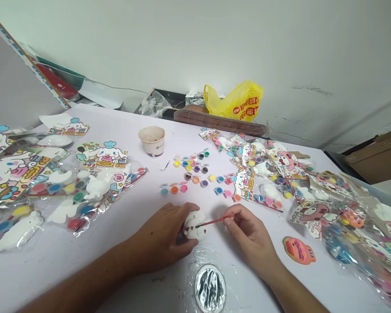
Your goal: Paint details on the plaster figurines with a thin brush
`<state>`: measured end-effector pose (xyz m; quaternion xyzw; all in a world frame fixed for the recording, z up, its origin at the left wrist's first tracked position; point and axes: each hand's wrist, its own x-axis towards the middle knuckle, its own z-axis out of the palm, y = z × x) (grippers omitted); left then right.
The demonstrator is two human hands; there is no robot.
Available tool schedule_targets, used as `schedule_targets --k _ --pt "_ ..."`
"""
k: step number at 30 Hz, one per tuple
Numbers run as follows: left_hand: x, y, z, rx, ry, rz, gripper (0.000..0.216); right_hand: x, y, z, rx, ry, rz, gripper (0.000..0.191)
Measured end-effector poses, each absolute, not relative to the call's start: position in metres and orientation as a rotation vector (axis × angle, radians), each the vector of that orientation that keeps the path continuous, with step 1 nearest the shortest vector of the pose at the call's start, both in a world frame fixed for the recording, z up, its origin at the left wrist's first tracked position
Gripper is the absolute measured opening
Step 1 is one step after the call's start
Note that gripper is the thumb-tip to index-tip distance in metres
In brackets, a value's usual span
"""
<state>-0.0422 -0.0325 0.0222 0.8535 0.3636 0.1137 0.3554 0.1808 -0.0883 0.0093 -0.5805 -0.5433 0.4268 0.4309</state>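
My left hand [164, 237] is closed around a small white plaster figure [195, 226] with dark red marks, holding it on the white table [124, 226]. My right hand [247, 232] pinches a thin red paintbrush [215, 222]. The brush's dark tip touches the figure's right side. Both hands rest near the table's front edge.
Small paint pots [195, 174] in many colours lie scattered beyond the hands. A paper cup [152, 140] stands further back. Packets of plaster figures and paints lie left [68, 191] and right [313, 191]. A painted pink figure [299, 250] lies right; a round cable hole [210, 288] sits in front.
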Motion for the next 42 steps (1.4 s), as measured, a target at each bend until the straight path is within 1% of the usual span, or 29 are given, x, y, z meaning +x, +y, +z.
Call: schedule_targets --k 7,42 --pt "-0.0430 -0.0337 0.0225 2.204 0.941 0.282 0.044 0.1805 -0.0891 0.0111 -1.464 -1.351 1.091 0.026" --pt "-0.0430 -0.0331 0.0233 2.220 0.932 0.283 0.045 0.1808 -0.0891 0.0084 -1.456 -1.338 1.130 0.022"
